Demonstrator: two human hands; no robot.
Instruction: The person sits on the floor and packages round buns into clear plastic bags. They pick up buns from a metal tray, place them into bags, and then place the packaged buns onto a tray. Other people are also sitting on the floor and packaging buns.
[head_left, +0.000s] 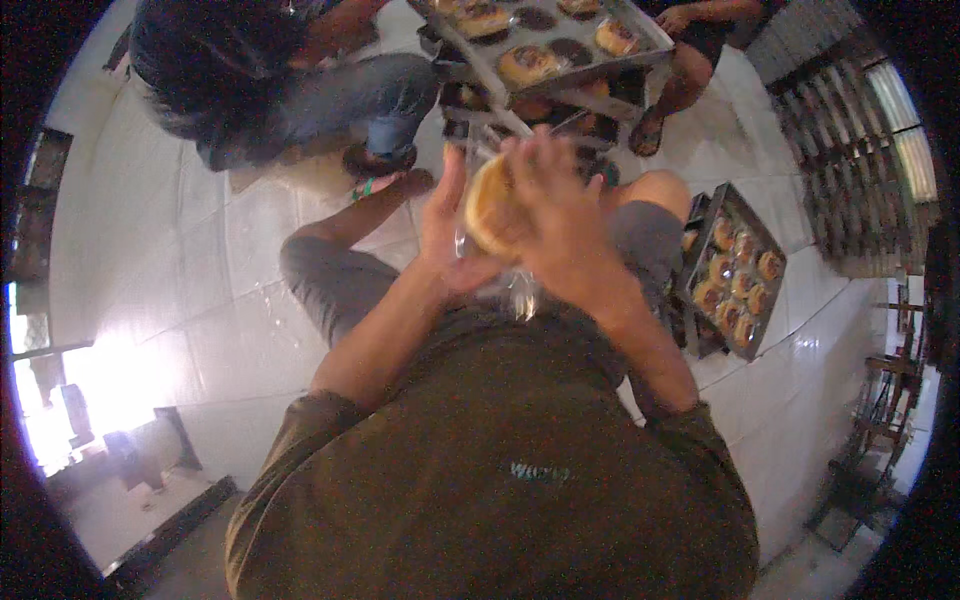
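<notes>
A round golden bun (491, 206) is held up above my lap, between my two hands. Clear plastic wrap (521, 296) hangs below it and also shows around its upper edge. My left hand (450, 232) supports the bun and wrap from the left, thumb raised. Over the bun's right side lies my right hand (562, 217), its fingers spread and blurred. Part of the bun is hidden behind that hand.
Ahead stands a metal baking tray (517, 91) of buns, above more trays. On my right, another tray (766, 315) holds several wrapped buns. One person (262, 97) sits at the front left; another person's hand (675, 19) is by the far tray.
</notes>
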